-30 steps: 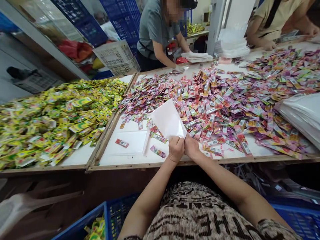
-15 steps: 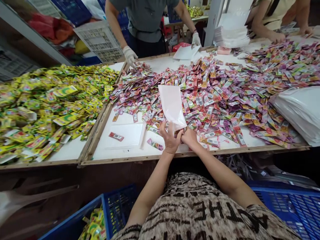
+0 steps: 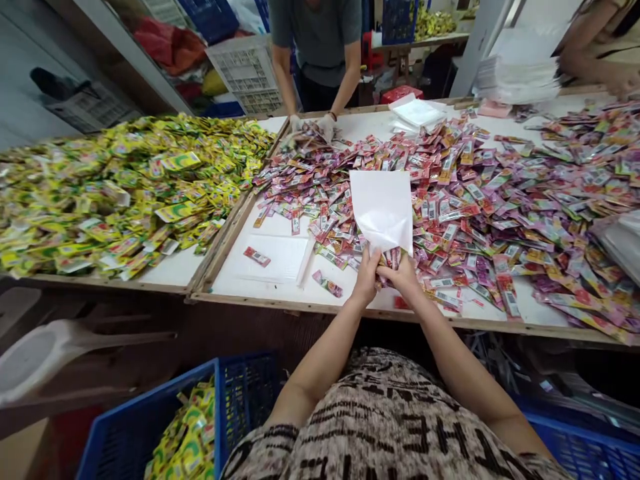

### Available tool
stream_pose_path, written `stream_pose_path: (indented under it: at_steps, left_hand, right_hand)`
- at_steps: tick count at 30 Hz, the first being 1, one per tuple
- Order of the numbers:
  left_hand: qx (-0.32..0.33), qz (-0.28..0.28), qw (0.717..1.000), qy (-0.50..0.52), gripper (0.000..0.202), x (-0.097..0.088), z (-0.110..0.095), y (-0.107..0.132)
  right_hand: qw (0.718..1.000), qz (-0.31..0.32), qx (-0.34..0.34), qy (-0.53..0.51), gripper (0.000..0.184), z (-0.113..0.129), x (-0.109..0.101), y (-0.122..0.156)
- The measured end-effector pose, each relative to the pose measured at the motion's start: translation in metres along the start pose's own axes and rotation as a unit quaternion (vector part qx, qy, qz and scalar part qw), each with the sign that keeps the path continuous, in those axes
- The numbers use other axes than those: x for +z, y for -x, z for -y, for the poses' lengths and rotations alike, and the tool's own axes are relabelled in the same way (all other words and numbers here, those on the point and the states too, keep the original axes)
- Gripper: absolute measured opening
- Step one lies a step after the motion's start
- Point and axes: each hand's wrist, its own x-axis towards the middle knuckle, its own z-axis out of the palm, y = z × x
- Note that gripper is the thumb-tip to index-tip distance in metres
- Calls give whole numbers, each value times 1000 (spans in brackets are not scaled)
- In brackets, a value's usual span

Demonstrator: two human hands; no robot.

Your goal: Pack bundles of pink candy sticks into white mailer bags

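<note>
A clear white plastic bag (image 3: 383, 207) stands upright above the near edge of the table, held at its bottom end by both hands. My left hand (image 3: 366, 279) pinches the bag's lower left edge. My right hand (image 3: 401, 275) grips its lower right, with a small bunch of pink and yellow sachets (image 3: 391, 259) between its fingers at the bag's mouth. Behind the bag lies a wide heap of pink, purple and red sachets (image 3: 465, 193). A flat empty bag (image 3: 273, 259) with one red sachet (image 3: 257, 256) on it lies left of my hands.
A second table on the left carries a pile of yellow-green sachets (image 3: 120, 187). Across the table a person's gloved hands (image 3: 320, 127) sort sachets. A stack of white bags (image 3: 417, 113) lies beyond. Blue crates (image 3: 150, 427) stand by my knees; a white sack (image 3: 623, 240) sits at right.
The bag has turned from tilted left to upright and squared. My left hand went from open against it to pinching it. The person opposite brought both gloved hands together on the far pile.
</note>
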Motion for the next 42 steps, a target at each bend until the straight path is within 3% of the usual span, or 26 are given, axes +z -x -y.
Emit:
stream_pose_path:
  at_steps: [3,5,9,12,15,17,21,26,30,35,38,42]
  left_hand:
    - [-24,36,997,68,51,2,2,4]
    - [-47,25,994,95,49,4,4,11]
    - [-31,-6,991,128,50,9,6,27]
    - [4,-11,994,106,53,10,5,37]
    - [-5,7,998,64,62,10,5,43]
    - [-9,2,999,47,68,9,7,43]
    - [-8,-31,999,4,71,5,13,42]
    - [-9,38,999,28,64,-7,12,65]
    - [-85,86,987,103,65,-11,16,111]
    - [-190,13,968,164,67,-18,38,145]
    - [-193,-11,966,170,58,-25,45,142]
    - [-182,-9,966,185,45,-32,44,139]
  right_hand:
    - [982,-38,-49,177,42,8,-3,13]
    - [956,-63,-90,271,36,15,-2,25]
    - [922,-79,-129,357,39,21,2,43]
    - [927,-59,-143,341,42,18,-6,43]
    - [954,5,-169,249,34,10,-16,39]
    - [959,12,-197,203,34,2,-16,37]
    - [938,-34,-216,270,41,-9,-7,39]
    - [944,34,-161,287,34,1,-19,63]
    - [935,8,-182,306,33,6,-34,110]
    - [894,-22,-150,421,39,-14,-26,145]
    - [905,40,-137,400,40,-19,-29,146]
    - [894,141,-164,392,67,-22,-48,148]
